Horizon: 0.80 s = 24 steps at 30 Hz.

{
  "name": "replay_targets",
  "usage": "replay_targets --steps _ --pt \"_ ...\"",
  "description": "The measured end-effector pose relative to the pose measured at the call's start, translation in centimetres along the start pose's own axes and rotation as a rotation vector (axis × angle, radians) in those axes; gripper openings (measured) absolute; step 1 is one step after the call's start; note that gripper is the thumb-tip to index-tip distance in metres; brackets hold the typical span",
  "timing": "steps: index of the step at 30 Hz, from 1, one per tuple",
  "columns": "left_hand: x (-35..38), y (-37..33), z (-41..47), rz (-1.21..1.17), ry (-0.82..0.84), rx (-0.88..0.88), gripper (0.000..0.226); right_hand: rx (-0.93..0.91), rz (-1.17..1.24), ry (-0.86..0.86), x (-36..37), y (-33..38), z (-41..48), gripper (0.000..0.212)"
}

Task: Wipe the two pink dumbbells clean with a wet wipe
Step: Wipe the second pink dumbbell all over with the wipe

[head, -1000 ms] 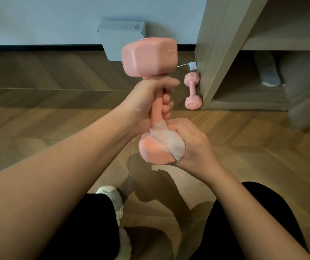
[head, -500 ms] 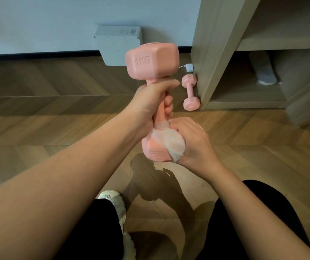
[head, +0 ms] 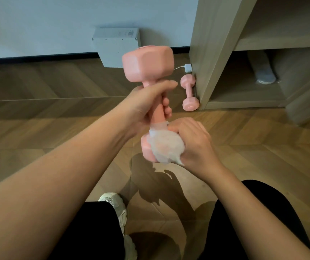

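My left hand (head: 148, 104) grips the handle of a pink dumbbell (head: 147, 64), which stands almost upright in the air at the centre of the view. Its upper head is blurred with motion. My right hand (head: 195, 143) holds a white wet wipe (head: 164, 145) wrapped round the dumbbell's lower head, covering most of it. A second pink dumbbell (head: 189, 92) lies on the wooden floor further back, against the foot of a wooden shelf unit.
A wooden shelf unit (head: 216, 44) stands at the right with a grey slipper (head: 263, 72) in its bottom compartment. A white box (head: 116, 45) leans on the wall, with a white plug (head: 188, 68) beside it. My black trousers and a white shoe (head: 116, 209) are below.
The dumbbell has turned in my left hand: the "1KG" face seen half a second ago has rotated away. My right hand still holds the wipe on the lower head. The camera shifted slightly.
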<state>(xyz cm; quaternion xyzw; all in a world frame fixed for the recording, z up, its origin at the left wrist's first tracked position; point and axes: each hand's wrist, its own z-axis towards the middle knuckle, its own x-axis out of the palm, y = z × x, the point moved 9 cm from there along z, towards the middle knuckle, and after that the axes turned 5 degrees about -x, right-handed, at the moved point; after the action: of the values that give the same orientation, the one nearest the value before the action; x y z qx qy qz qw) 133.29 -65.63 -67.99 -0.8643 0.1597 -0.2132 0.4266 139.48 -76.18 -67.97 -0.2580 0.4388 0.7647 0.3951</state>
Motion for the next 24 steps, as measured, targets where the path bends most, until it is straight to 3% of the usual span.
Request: replay_targets --steps 2,5,10,13,15,18,20,22,24 --pt "-0.5 -0.2 0.0 0.065 -0.051 0.017 0.019 -0.009 -0.044 0.011 0.3 0.5 0.0 0.041" --pt "-1.4 0.2 -0.1 0.014 -0.13 0.008 0.024 0.026 -0.037 0.067 1.3 0.7 0.1 0.045" --pt "-3.7 -0.8 -0.6 -0.084 -0.212 0.074 0.03 -0.011 0.115 0.182 1.8 0.5 -0.1 0.062" --pt "-5.2 -1.3 -0.9 -0.078 -0.254 0.123 0.027 -0.065 0.171 0.133 1.2 0.7 0.0 0.041" --pt "-6.3 -1.6 -0.8 0.032 -0.313 0.175 0.022 -0.001 0.258 0.089 0.9 0.0 0.0 0.027" --pt "-7.6 -2.0 -0.4 0.419 -0.448 0.203 0.03 0.268 0.432 0.037 0.5 -2.8 -0.4 0.022" --pt "-7.4 -2.0 -0.2 0.654 -0.467 0.2 0.033 0.309 0.467 0.08 0.8 -2.8 -0.4 0.019" --pt "-6.8 -1.4 -0.3 0.728 -0.447 0.198 0.034 0.258 0.436 0.235 2.6 -0.7 -0.2 0.044" --pt "-6.8 -0.6 -0.3 0.568 -0.431 0.184 0.029 0.185 0.395 0.32 4.9 1.5 -0.1 0.059"
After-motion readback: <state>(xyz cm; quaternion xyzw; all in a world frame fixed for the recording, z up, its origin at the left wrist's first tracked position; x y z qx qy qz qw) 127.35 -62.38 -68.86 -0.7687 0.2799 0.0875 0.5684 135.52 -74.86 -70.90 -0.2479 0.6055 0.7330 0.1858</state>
